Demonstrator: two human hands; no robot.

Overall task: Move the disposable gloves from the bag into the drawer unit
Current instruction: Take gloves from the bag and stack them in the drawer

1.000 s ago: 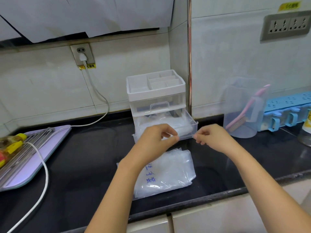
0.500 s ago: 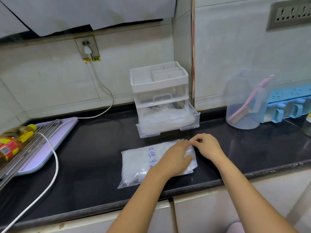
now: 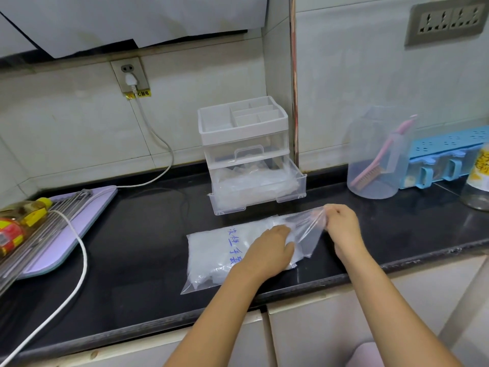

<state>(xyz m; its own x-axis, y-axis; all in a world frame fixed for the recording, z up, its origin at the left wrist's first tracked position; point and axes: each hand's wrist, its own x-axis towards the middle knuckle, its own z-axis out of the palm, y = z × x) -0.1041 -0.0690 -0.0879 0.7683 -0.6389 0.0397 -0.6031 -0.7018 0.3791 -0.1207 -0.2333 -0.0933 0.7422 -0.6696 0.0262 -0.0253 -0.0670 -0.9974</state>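
A clear plastic bag (image 3: 211, 250) with blue writing lies on the black counter, stuffed with disposable gloves. My right hand (image 3: 341, 225) pinches the bag's open right edge and lifts it. My left hand (image 3: 270, 250) reaches into the bag's mouth, its fingers under the plastic, hidden in part. Behind the bag stands a clear drawer unit (image 3: 246, 144) with a white divided top. Its lower drawer (image 3: 259, 192) is pulled out and holds a heap of clear gloves.
A clear jug (image 3: 375, 154) with a pink brush stands at the right, beside a blue rack (image 3: 449, 157) and a jar (image 3: 479, 181). At the left lie a purple board (image 3: 68, 234), a metal rack, an oil bottle (image 3: 16, 223) and a white cable (image 3: 79, 250).
Both hands left the open drawer and came down to the bag. The right hand has raised the bag's open edge and the left hand has gone into the mouth.
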